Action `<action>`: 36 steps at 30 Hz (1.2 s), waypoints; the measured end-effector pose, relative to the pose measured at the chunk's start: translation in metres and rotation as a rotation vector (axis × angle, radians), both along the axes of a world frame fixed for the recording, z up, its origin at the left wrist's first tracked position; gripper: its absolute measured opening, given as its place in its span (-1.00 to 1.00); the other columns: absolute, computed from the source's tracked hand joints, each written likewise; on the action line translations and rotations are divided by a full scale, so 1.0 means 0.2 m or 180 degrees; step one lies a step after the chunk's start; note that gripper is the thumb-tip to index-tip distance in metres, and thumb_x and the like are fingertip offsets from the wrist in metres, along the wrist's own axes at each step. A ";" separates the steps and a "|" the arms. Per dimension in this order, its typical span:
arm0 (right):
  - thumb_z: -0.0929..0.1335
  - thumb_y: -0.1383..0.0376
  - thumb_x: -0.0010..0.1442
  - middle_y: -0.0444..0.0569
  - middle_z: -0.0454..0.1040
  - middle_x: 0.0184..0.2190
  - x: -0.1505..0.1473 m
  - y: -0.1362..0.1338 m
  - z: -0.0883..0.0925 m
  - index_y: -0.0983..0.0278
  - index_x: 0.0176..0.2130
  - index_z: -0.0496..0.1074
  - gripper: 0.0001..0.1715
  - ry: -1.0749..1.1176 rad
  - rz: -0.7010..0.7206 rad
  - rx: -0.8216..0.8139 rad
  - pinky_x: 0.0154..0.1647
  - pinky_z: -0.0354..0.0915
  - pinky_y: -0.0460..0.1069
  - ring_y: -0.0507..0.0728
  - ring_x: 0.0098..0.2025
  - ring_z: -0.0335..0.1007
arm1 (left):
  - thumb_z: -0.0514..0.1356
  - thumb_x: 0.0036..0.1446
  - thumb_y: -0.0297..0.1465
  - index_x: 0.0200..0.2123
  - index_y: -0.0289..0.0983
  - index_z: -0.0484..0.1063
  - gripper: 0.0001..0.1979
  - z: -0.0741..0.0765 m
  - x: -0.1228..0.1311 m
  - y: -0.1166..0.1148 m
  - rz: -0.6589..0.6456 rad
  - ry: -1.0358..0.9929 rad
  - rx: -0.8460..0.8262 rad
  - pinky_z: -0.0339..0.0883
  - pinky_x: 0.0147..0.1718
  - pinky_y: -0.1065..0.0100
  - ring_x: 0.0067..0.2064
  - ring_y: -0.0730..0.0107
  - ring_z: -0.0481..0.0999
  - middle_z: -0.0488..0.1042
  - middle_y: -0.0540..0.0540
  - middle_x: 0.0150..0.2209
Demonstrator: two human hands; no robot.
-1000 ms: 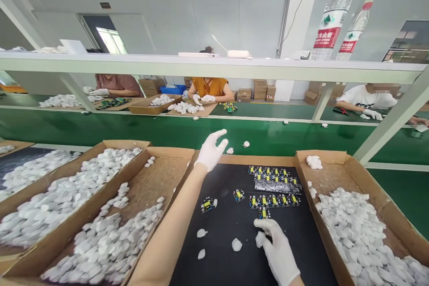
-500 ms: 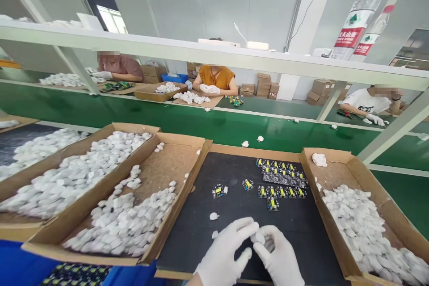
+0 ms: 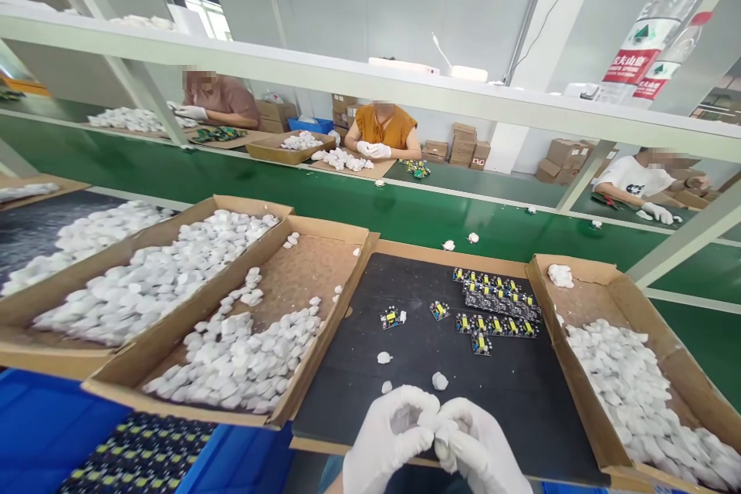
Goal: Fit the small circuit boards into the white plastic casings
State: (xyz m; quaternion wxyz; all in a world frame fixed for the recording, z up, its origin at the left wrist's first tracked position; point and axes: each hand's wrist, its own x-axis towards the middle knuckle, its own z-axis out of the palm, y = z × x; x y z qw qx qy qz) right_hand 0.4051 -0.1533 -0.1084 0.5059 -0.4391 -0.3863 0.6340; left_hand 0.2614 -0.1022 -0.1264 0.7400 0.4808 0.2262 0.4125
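Note:
In gloves, my left hand [image 3: 389, 432] and my right hand [image 3: 478, 444] meet at the near edge of the black mat [image 3: 359, 394]. Their fingertips pinch a small white piece [image 3: 428, 420] between them, mostly covered by the gloves; its exact kind is unclear. Just beyond my fingers lies a rounded white piece [image 3: 440, 381], with two more like it to the left, one of them a white lump [image 3: 384, 357]. Further up the mat sit a loose circuit board [image 3: 392, 317], another small circuit board [image 3: 439, 310] and rows of circuit boards [image 3: 498, 301] with yellow parts.
Cardboard trays heaped with white pieces flank the mat: a left tray [image 3: 362, 247] and a right tray [image 3: 553, 347]. A blue bin [image 3: 243, 455] with boards sits low at left. Beyond a green belt [image 3: 336, 201], co-workers sit under a shelf [image 3: 324, 77] bearing water bottles [image 3: 637, 54].
My left fingers have closed from spread to a pinch, and both hands have come together. A white piece now lies on the mat in front of them. The camera view has shifted slightly.

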 end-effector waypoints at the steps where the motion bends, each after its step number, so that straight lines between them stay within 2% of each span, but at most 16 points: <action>1: 0.46 0.02 -0.03 -0.16 0.31 -0.63 0.00 0.00 0.00 0.34 -0.45 0.37 -0.56 -0.0001 -0.0025 -0.0016 -0.51 0.05 -0.11 -0.05 -0.58 0.10 | 0.41 -0.18 -0.12 -0.49 -0.29 0.38 -0.60 0.00 0.00 0.00 -0.0035 -0.0035 -0.0086 0.32 -0.40 0.43 -0.44 0.45 0.44 0.43 0.02 -0.51; 6: 0.45 0.11 -0.08 -0.19 0.27 -0.67 0.04 -0.02 0.02 0.33 -0.47 0.41 -0.67 0.0795 -0.0131 -0.0516 -0.53 0.01 -0.10 -0.05 -0.61 0.07 | 0.32 -0.03 -0.11 -0.38 -0.28 0.36 -0.64 0.02 -0.02 -0.01 0.0057 0.0104 -0.0831 0.37 -0.38 0.36 -0.41 0.38 0.51 0.49 -0.05 -0.43; 7: 0.45 0.09 -0.08 -0.18 0.27 -0.66 0.06 -0.01 0.01 0.32 -0.44 0.43 -0.66 0.0678 -0.0257 -0.0552 -0.52 0.04 -0.10 -0.03 -0.60 0.09 | 0.30 -0.01 -0.10 -0.37 -0.27 0.36 -0.64 0.01 -0.03 0.00 0.0152 0.0186 -0.0824 0.38 -0.37 0.35 -0.40 0.37 0.52 0.51 -0.07 -0.42; 9: 0.40 0.04 -0.03 -0.10 0.38 -0.57 0.12 0.02 -0.02 0.30 -0.34 0.47 -0.62 -0.0576 -0.0770 -0.0303 -0.46 0.18 -0.05 0.04 -0.52 0.21 | 0.32 -0.05 -0.11 -0.38 -0.27 0.38 -0.64 -0.01 -0.05 0.01 0.0465 0.0497 -0.0437 0.42 -0.31 0.32 -0.36 0.34 0.53 0.52 -0.08 -0.39; 12: 0.32 0.08 0.06 0.11 0.51 -0.26 0.22 0.08 -0.11 0.26 -0.25 0.55 -0.62 -0.2957 -0.1548 0.0181 -0.15 0.28 0.13 0.23 -0.24 0.36 | 0.32 -0.06 -0.20 -0.35 -0.26 0.45 -0.72 -0.07 -0.11 0.06 0.1144 0.1281 0.0343 0.43 -0.18 0.26 -0.28 0.30 0.53 0.54 -0.10 -0.32; 13: 0.31 0.12 0.05 0.15 0.51 -0.21 0.25 0.10 -0.14 0.26 -0.25 0.58 -0.63 -0.3368 -0.1663 0.0218 -0.07 0.24 0.21 0.30 -0.18 0.34 | 0.30 -0.04 -0.22 -0.32 -0.25 0.46 -0.74 -0.09 -0.13 0.08 0.1362 0.1522 0.0524 0.43 -0.16 0.24 -0.26 0.29 0.53 0.55 -0.11 -0.28; 15: 0.30 0.20 0.03 0.23 0.50 -0.17 0.30 0.12 -0.18 0.28 -0.21 0.59 -0.61 -0.3670 -0.1742 0.0175 -0.03 0.17 0.33 0.40 -0.14 0.30 | 0.23 0.02 -0.24 -0.22 -0.23 0.47 -0.74 -0.12 -0.18 0.10 0.1761 0.1874 0.0793 0.45 -0.16 0.22 -0.27 0.29 0.55 0.56 -0.12 -0.21; 18: 0.29 0.28 0.00 0.25 0.46 -0.04 0.29 0.08 -0.19 0.33 -0.01 0.50 -0.46 -0.4020 -0.1823 0.0365 0.02 0.17 0.36 0.46 -0.04 0.27 | 0.18 0.07 -0.25 -0.16 -0.24 0.42 -0.72 -0.14 -0.22 0.11 0.2383 0.2307 0.1161 0.48 -0.29 0.23 -0.37 0.32 0.53 0.55 -0.07 -0.35; 20: 0.29 0.31 0.03 0.17 0.43 0.02 0.21 0.04 -0.18 0.26 0.05 0.45 -0.44 -0.3973 -0.1717 0.0684 0.08 0.19 0.31 0.40 0.04 0.28 | 0.18 0.09 -0.27 -0.26 -0.24 0.40 -0.81 -0.13 -0.22 0.09 0.2589 0.2600 0.1500 0.45 -0.40 0.27 -0.48 0.35 0.47 0.47 0.00 -0.50; 22: 0.29 0.31 0.09 0.06 0.48 -0.02 0.09 0.00 -0.18 0.16 0.05 0.43 -0.49 -0.3439 -0.1321 0.0950 0.04 0.29 0.19 0.28 0.00 0.37 | 0.16 0.12 -0.34 -0.36 -0.21 0.37 -0.93 -0.11 -0.20 0.05 0.2381 0.2708 0.2016 0.42 -0.45 0.33 -0.49 0.39 0.44 0.44 0.02 -0.52; 24: 0.31 0.32 0.07 0.01 0.54 -0.15 -0.03 -0.01 -0.20 0.16 0.05 0.41 -0.49 -0.2693 -0.0965 0.1033 -0.13 0.39 0.05 0.18 -0.18 0.46 | 0.15 0.11 -0.44 -0.41 -0.19 0.36 -0.94 -0.10 -0.17 0.02 0.2013 0.2657 0.2664 0.42 -0.42 0.34 -0.45 0.38 0.47 0.47 0.01 -0.47; 27: 0.34 0.30 0.07 -0.04 0.53 -0.39 -0.14 0.01 -0.23 0.24 -0.18 0.50 -0.73 -0.2325 -0.0775 0.0983 -0.32 0.41 -0.05 0.09 -0.41 0.45 | 0.16 0.04 -0.52 -0.37 -0.19 0.37 -0.89 -0.11 -0.14 -0.01 0.1859 0.2586 0.3412 0.42 -0.41 0.31 -0.40 0.32 0.51 0.54 -0.03 -0.40; 29: 0.35 0.30 0.10 -0.06 0.53 -0.42 -0.13 0.04 -0.24 0.24 -0.23 0.50 -0.81 -0.2340 -0.0726 0.0932 -0.31 0.41 -0.08 0.08 -0.42 0.45 | 0.19 0.04 -0.50 -0.32 -0.18 0.38 -0.87 -0.12 -0.14 -0.02 0.1741 0.2624 0.3551 0.42 -0.41 0.31 -0.40 0.30 0.52 0.55 -0.03 -0.38; 32: 0.37 0.30 0.06 -0.05 0.57 -0.36 -0.09 0.06 -0.25 0.22 -0.22 0.50 -0.78 -0.2303 -0.0578 0.0837 -0.25 0.42 -0.07 0.11 -0.35 0.49 | 0.21 0.06 -0.47 -0.23 -0.14 0.40 -0.82 -0.15 -0.15 -0.02 0.1403 0.2651 0.3550 0.44 -0.37 0.33 -0.37 0.31 0.54 0.57 -0.02 -0.34; 34: 0.38 0.19 0.07 0.01 0.58 -0.28 -0.06 0.07 -0.24 0.24 -0.22 0.51 -0.74 -0.2139 -0.0740 0.0511 -0.20 0.42 -0.03 0.14 -0.29 0.50 | 0.22 0.06 -0.44 -0.12 -0.11 0.40 -0.72 -0.17 -0.16 -0.02 0.1415 0.2788 0.3395 0.46 -0.31 0.31 -0.31 0.29 0.56 0.58 -0.04 -0.30; 36: 0.38 0.04 0.05 0.09 0.58 -0.23 -0.05 0.08 -0.21 0.28 -0.17 0.50 -0.56 -0.1884 -0.1096 0.0121 -0.10 0.41 0.04 0.19 -0.25 0.51 | 0.22 0.04 -0.43 -0.01 -0.13 0.38 -0.61 -0.18 -0.18 0.01 0.1600 0.3155 0.3033 0.46 -0.20 0.23 -0.21 0.22 0.56 0.57 -0.08 -0.23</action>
